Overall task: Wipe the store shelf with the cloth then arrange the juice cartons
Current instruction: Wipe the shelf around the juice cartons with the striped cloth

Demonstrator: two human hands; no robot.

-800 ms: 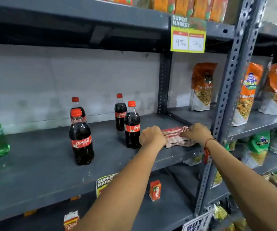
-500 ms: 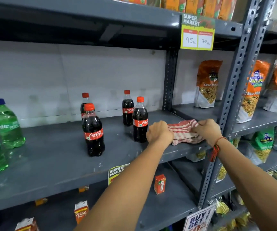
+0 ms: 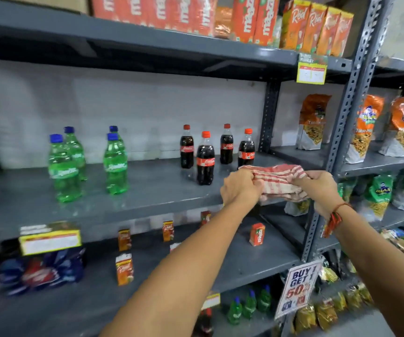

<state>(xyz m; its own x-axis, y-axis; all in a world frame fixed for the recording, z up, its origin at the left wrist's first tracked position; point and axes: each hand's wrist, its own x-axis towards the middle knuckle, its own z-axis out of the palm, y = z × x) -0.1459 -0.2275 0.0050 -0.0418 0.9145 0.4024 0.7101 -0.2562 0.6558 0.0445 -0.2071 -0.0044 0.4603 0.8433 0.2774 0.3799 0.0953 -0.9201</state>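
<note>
A red-and-white striped cloth (image 3: 277, 182) is bunched at the right front end of the grey middle shelf (image 3: 147, 190). My left hand (image 3: 241, 188) grips its left end and my right hand (image 3: 317, 188) grips its right end; the cloth looks raised a little off the shelf. Small orange juice cartons (image 3: 124, 269) stand scattered on the shelf below, with one red carton (image 3: 257, 234) near my left forearm. Tall orange and red juice cartons (image 3: 316, 27) line the top shelf.
Cola bottles (image 3: 206, 159) stand just left of the cloth, and green soda bottles (image 3: 114, 164) further left. A perforated grey upright post (image 3: 349, 113) rises beside my right hand. Snack bags (image 3: 314, 122) fill the right-hand shelves. A sale sign (image 3: 298, 288) hangs low.
The view has drawn back and swung left, showing more green bottles and lower shelves. Both hands have gathered the cloth tighter and lifted it slightly at the shelf's right front end.
</note>
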